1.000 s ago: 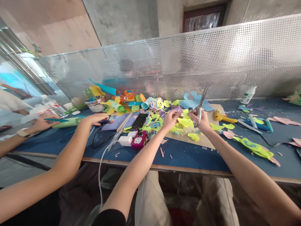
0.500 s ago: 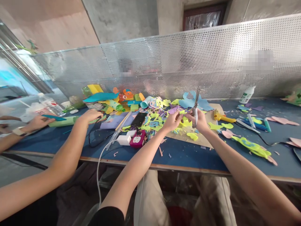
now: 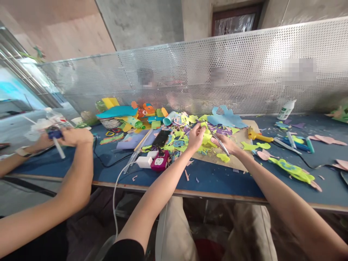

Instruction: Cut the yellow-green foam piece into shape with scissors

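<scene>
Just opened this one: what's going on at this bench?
A person seated at a blue table has scissors in the right hand and a small yellow-green piece pinched in the left hand, the blades pointing toward that piece. Colourful scraps lie heaped around both hands. A yellow glue gun lies to the right. On the left, a co-worker's hands hold a dark blue tool with a whitish stick.
</scene>
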Tool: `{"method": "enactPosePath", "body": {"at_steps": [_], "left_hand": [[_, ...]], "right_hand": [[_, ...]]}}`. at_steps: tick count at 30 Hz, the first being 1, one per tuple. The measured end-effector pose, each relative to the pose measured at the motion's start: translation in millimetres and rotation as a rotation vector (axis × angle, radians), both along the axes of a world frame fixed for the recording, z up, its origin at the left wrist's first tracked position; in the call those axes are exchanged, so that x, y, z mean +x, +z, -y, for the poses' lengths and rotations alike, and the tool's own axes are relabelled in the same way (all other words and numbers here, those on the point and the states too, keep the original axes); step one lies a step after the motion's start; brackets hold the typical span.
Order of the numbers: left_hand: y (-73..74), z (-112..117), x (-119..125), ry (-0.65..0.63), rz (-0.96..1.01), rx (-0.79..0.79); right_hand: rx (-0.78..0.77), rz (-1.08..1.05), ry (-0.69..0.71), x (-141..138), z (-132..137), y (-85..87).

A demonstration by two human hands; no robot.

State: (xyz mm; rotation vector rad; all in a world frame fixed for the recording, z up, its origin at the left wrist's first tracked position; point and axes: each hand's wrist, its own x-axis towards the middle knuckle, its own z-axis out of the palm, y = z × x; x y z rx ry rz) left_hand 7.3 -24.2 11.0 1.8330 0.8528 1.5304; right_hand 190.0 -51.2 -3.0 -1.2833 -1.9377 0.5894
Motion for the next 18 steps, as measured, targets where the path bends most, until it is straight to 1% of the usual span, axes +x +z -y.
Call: {"method": "enactPosePath", "body": {"at_steps": [7, 10, 14, 18], "left_hand": [[-1.6, -3.1, 1.2, -0.001, 0.09, -0.058], [-0.1, -0.7, 1.4, -0.026, 0.075, -0.058], [-1.3, 3.7, 3.7, -0.101, 0.031, -0.075], [-5.1, 4.7, 5.9, -0.09, 0.014, -0.077]], "right_hand": [[-0.048, 0.014, 0.024, -2.2, 2.3, 0.1], [-0.051, -0.003, 0.05, -3.4, 1.2, -2.8], [-0.037, -0.076, 0.09, -6.2, 2.0, -2.3], [-0.042, -0.143, 0.109, -9.1, 5.4, 0.4]]}}
